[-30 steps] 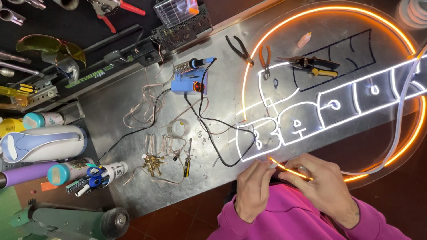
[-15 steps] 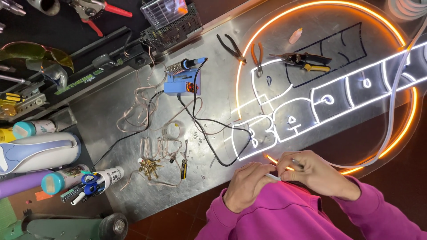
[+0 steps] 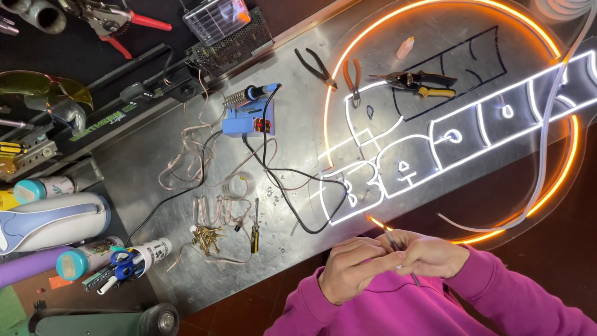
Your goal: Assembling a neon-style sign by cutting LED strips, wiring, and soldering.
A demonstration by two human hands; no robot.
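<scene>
left hand (image 3: 353, 269) pinches thin wire (image 3: 390, 239) at near edge of metal table (image 3: 155, 155) | right hand (image 3: 429, 254) grips the same wire, touching the left | lit neon sign (image 3: 448, 124) just beyond, at right end | soldering iron (image 3: 252, 94) and blue stand (image 3: 245, 121) mid-table | pliers (image 3: 352, 78) on the sign
</scene>
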